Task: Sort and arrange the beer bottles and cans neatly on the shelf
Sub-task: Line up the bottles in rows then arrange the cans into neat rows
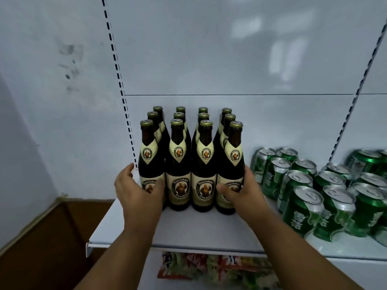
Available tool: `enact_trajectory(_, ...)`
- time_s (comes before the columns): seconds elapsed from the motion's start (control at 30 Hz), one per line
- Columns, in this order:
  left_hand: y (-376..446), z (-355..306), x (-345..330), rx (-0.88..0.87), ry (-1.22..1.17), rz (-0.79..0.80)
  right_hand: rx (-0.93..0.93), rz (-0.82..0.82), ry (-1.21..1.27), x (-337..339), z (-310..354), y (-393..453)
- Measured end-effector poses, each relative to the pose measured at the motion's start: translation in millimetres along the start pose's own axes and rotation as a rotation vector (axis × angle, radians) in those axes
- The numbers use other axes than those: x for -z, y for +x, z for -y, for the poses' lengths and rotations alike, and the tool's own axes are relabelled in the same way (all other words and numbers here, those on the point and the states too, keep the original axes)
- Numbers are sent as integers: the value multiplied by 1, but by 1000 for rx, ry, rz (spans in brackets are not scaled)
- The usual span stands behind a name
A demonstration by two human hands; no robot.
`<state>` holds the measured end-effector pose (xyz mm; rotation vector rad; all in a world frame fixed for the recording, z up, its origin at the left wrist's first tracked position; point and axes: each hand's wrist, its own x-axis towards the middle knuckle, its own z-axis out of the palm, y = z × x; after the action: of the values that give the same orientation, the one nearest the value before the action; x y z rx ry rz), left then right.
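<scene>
Several dark brown beer bottles (206,164) with cream labels and gold caps stand upright in tight rows on the white shelf (188,231). My left hand (136,187) presses flat against the outer side of the front-left bottle (149,164), thumb across its label. On the other flank my right hand (244,190) cups the front-right bottle (232,166), thumb on its label. Both hands squeeze the block from its two sides. Several green beer cans (301,193) stand in rows to the right of the bottles.
A slotted upright (123,97) runs just left of the bottles, and another (356,97) stands behind the cans. Colourful snack packets (209,268) lie on the level below. A white wall and a brown floor (52,248) are at the left.
</scene>
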<state>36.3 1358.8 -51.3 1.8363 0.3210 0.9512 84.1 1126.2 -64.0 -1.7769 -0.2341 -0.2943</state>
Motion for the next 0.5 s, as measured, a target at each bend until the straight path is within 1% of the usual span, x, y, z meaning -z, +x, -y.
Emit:
enact_trajectory(0.03,6,6,0,70,-46,75,-3,0,-14,-3,-3,1)
enact_trajectory(0.07,11,12,-1,74,-98,148,-3,-4,-29,-5,-6,3)
enact_trajectory(0.13,14,19,-3,12,-166,239,10,5,-24,-6,-8,7)
enact_trajectory(0.2,16,26,-4,-33,-159,275,9,31,8,-6,-9,7)
enact_trajectory(0.27,18,31,-5,-39,-160,297,-4,46,41,-7,-11,7)
enact_trajectory(0.4,27,43,-6,-79,-206,357,-66,62,182,-8,-12,5)
enact_trajectory(0.5,30,51,-7,-105,-193,354,-96,65,211,-9,-12,4)
